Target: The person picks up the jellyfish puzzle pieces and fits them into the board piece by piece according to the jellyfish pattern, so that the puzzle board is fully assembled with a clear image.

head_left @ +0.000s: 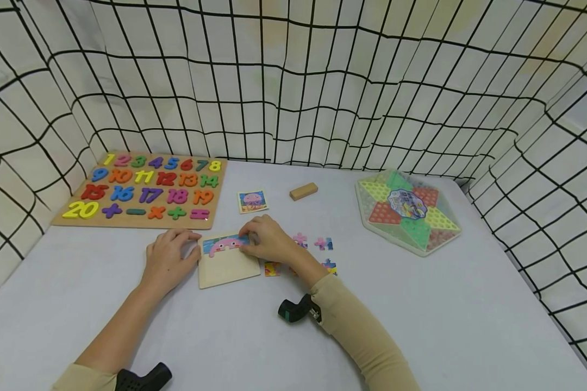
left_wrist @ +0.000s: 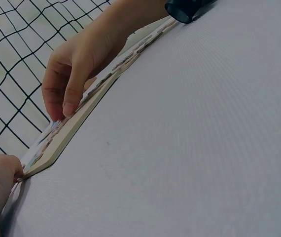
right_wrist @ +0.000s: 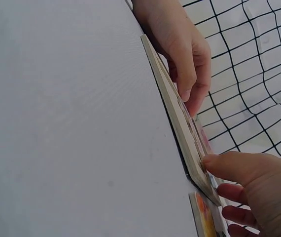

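A pale wooden puzzle board [head_left: 230,270] lies on the white table, with pink and blue jigsaw pieces [head_left: 223,245] in a row along its far side. My left hand [head_left: 172,258] rests at the board's left edge, its bent fingers and thumb touching near the far corner. At the far right corner, my right hand [head_left: 269,241] pinches a blue puzzle piece [head_left: 245,239] against the board between thumb and fingers. The right wrist view shows the right thumb [right_wrist: 224,165] low over the board's edge. Loose puzzle pieces [head_left: 324,243] lie beside the board, partly hidden by the right hand and forearm.
A number board [head_left: 142,212] stands at the back left. Behind the puzzle lie a small picture card [head_left: 253,201] and a wooden block [head_left: 304,191]. A hexagonal game box [head_left: 407,212] sits at the back right. Black netting [head_left: 283,87] encloses the table's back and sides.
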`<action>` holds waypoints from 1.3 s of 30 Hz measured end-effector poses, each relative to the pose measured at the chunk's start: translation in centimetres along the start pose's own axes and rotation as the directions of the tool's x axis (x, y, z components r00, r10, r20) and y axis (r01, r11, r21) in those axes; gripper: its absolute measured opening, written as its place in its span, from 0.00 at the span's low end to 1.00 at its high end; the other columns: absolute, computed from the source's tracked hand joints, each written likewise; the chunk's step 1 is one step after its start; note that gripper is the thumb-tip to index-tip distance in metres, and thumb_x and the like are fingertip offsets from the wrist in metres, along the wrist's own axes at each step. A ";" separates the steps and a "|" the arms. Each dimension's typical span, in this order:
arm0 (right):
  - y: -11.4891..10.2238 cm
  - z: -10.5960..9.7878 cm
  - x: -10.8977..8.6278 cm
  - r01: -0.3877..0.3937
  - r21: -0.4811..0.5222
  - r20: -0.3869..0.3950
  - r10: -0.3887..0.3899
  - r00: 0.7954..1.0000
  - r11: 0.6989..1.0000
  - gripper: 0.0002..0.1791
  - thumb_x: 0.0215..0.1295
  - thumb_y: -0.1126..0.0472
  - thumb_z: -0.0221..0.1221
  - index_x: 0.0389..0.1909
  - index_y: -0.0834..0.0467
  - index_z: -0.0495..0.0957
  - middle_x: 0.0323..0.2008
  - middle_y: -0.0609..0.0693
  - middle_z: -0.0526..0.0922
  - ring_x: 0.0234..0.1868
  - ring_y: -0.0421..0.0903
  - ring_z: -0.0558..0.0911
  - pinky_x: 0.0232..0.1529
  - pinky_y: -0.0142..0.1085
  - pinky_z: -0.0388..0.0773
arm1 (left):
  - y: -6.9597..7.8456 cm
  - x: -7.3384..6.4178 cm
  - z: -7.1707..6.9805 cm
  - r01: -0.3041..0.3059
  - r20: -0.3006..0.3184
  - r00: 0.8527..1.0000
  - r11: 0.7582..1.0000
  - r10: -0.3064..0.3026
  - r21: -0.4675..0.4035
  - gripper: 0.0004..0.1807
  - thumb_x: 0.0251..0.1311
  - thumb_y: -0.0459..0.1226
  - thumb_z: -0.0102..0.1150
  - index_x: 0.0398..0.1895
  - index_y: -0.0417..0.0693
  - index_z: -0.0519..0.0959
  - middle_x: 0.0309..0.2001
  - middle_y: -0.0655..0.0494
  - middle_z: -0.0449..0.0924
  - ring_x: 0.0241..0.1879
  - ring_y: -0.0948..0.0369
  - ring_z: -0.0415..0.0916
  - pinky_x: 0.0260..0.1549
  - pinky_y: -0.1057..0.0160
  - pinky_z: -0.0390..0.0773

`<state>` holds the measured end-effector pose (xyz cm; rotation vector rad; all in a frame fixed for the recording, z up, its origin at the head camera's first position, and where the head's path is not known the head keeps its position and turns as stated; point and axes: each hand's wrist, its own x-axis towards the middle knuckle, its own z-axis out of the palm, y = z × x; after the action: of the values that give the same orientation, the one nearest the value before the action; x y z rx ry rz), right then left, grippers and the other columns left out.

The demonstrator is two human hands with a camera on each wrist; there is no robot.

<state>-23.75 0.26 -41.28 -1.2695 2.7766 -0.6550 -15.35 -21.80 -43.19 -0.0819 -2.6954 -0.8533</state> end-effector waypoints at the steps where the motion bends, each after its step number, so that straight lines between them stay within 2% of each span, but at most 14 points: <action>1: 0.0 0.0 0.0 0.000 0.000 0.000 0.000 1.000 1.000 0.15 0.56 0.51 0.62 0.42 0.53 0.79 0.43 0.45 0.78 0.45 0.41 0.70 0.46 0.31 0.66 | 0.0 0.0 0.0 0.001 0.000 1.000 1.000 -0.001 0.000 0.12 0.55 0.34 0.56 0.42 0.41 0.77 0.49 0.40 0.70 0.53 0.40 0.60 0.45 0.39 0.54; 20: 0.0 -0.7 -0.2 0.009 -0.057 -0.005 -0.009 1.000 0.998 0.17 0.56 0.50 0.62 0.45 0.52 0.79 0.44 0.44 0.79 0.45 0.40 0.69 0.48 0.32 0.64 | 0.0 0.0 0.0 0.002 0.001 1.000 1.000 -0.002 0.003 0.12 0.55 0.35 0.55 0.42 0.41 0.77 0.49 0.40 0.70 0.52 0.40 0.61 0.44 0.40 0.54; 29: 1.1 -1.5 -1.1 -0.053 -0.038 0.032 0.054 0.998 0.998 0.18 0.58 0.52 0.60 0.48 0.53 0.77 0.47 0.43 0.77 0.48 0.40 0.68 0.50 0.32 0.64 | -0.1 0.0 0.0 -0.003 0.002 1.000 1.000 0.003 0.008 0.12 0.55 0.35 0.56 0.43 0.41 0.77 0.48 0.41 0.70 0.52 0.40 0.61 0.44 0.40 0.54; 36: 2.3 -2.0 -2.4 -0.062 -0.040 0.018 0.063 0.998 0.997 0.17 0.57 0.53 0.61 0.47 0.53 0.77 0.45 0.44 0.78 0.43 0.40 0.67 0.48 0.34 0.64 | -0.1 0.0 0.1 0.001 0.007 1.000 1.000 -0.001 0.007 0.13 0.54 0.35 0.56 0.43 0.41 0.77 0.49 0.40 0.70 0.52 0.40 0.60 0.44 0.40 0.54; 39: 2.8 -2.2 -2.9 -0.072 -0.051 0.010 0.073 0.997 0.996 0.18 0.57 0.53 0.62 0.47 0.54 0.77 0.45 0.45 0.78 0.44 0.41 0.68 0.49 0.34 0.64 | 0.0 0.0 0.1 -0.003 0.005 1.000 1.000 0.003 0.009 0.13 0.54 0.35 0.57 0.43 0.41 0.77 0.49 0.40 0.70 0.52 0.40 0.61 0.44 0.40 0.54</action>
<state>-24.23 4.77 -40.76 -1.1705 2.8311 -0.5746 -15.41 -21.80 -43.25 -0.0863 -2.7029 -0.8414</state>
